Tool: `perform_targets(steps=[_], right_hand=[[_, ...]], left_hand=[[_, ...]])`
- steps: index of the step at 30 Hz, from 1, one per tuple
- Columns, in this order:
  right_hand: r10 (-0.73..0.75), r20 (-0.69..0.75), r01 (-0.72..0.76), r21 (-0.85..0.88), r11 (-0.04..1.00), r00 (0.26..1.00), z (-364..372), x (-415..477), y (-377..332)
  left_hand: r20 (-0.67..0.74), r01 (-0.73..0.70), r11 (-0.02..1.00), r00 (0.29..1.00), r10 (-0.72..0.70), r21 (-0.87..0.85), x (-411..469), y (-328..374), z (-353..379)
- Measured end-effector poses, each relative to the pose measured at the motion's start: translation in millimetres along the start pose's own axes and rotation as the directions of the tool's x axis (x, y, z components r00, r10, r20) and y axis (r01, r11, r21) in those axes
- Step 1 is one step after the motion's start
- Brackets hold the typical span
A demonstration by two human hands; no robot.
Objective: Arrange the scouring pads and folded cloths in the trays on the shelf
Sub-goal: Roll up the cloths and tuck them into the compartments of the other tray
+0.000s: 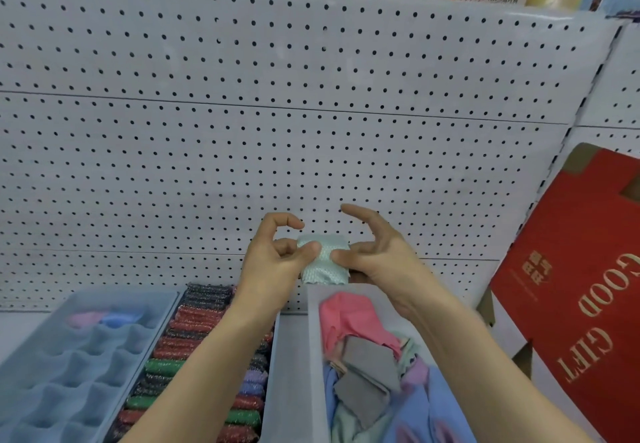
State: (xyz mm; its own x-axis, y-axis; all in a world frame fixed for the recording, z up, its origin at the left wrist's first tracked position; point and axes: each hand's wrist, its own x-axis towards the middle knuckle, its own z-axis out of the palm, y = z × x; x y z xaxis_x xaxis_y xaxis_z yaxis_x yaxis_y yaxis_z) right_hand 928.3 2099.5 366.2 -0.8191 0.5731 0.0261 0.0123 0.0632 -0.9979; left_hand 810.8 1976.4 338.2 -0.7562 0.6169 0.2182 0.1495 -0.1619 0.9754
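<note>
A small pale green folded cloth [323,262] hangs in the air above the trays, held between both hands. My left hand [277,259] pinches its left edge with the thumb. My right hand [377,255] pinches its right edge, the other fingers spread. Below, a grey tray [313,356] holds loose pink, grey, blue and green cloths [367,359]. To its left a tray is packed with red, green, black and purple glittery scouring pads [194,335]. A blue divided tray [79,366] at the far left has pink and blue cloths in its back cells.
A white pegboard wall [277,130] backs the shelf. A red cardboard box [581,286] printed "GOOD GIFT" leans at the right. Packaged goods stand on top of the pegboard.
</note>
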Motion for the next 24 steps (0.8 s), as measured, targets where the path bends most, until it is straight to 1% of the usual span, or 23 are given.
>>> perform_targets(steps=[2, 3, 5, 7, 10, 13, 14, 15, 18, 20, 24], right_hand=[[-0.08, 0.045, 0.08, -0.015, 0.997, 0.996, -1.0, -2.9, -0.4], [-0.097, 0.062, 0.1, -0.042, 0.994, 0.993, -1.2, -4.2, -0.4], [-0.112, 0.072, 0.12, -0.115, 0.986, 0.991, -2.0, -4.3, 2.7], [-0.119, 0.044, 0.126, -0.198, 0.972, 0.992, -3.6, -1.5, 5.5], [-0.121, 0.013, 0.12, -0.267, 0.956, 0.993, -6.2, 2.0, 8.6], [-0.16, -0.035, 0.142, -0.3, 0.943, 0.987, -9.2, 1.8, 11.2], [-0.161, -0.053, 0.141, -0.274, 0.951, 0.986, -10.5, 1.1, 11.5], [-0.144, -0.051, 0.13, -0.211, 0.969, 0.988, -10.7, -0.3, 10.8], [-0.058, 0.025, 0.058, -0.002, 0.998, 0.998, -9.7, -3.8, 13.4], [-0.027, 0.049, 0.024, 0.063, 0.998, 0.998, -7.4, -8.4, 13.7], [-0.041, 0.047, 0.033, 0.163, 0.986, 0.998, -7.8, -12.8, 14.9]], left_hand=[[0.01, 0.005, 1.0, 1.0, -0.005, -0.014, 0.8, 3.2, -0.4], [0.035, 0.003, 1.0, 0.999, -0.003, 0.0, 1.3, 4.8, -1.4], [0.123, 0.001, 0.998, 0.992, -0.01, 0.068, 2.3, 7.4, -4.6], [0.201, -0.001, 0.981, 0.979, -0.039, 0.193, 4.6, 6.2, -8.1], [0.204, -0.063, 0.917, 0.979, -0.02, 0.393, 5.3, 7.0, -7.9], [0.175, -0.123, 0.889, 0.983, 0.049, 0.442, 4.2, 10.1, -7.0], [0.164, -0.121, 0.895, 0.985, 0.055, 0.429, 3.9, 11.3, -7.5], [0.161, -0.111, 0.908, 0.986, 0.048, 0.403, 4.0, 11.5, -8.4], [0.212, -0.062, 0.954, 0.977, -0.001, 0.292, 2.8, 9.3, -7.6], [0.225, -0.04, 0.977, 0.974, -0.009, 0.21, -0.9, 8.6, -4.2], [0.17, -0.057, 0.991, 0.985, 0.035, 0.125, -7.8, 7.4, 4.1]])
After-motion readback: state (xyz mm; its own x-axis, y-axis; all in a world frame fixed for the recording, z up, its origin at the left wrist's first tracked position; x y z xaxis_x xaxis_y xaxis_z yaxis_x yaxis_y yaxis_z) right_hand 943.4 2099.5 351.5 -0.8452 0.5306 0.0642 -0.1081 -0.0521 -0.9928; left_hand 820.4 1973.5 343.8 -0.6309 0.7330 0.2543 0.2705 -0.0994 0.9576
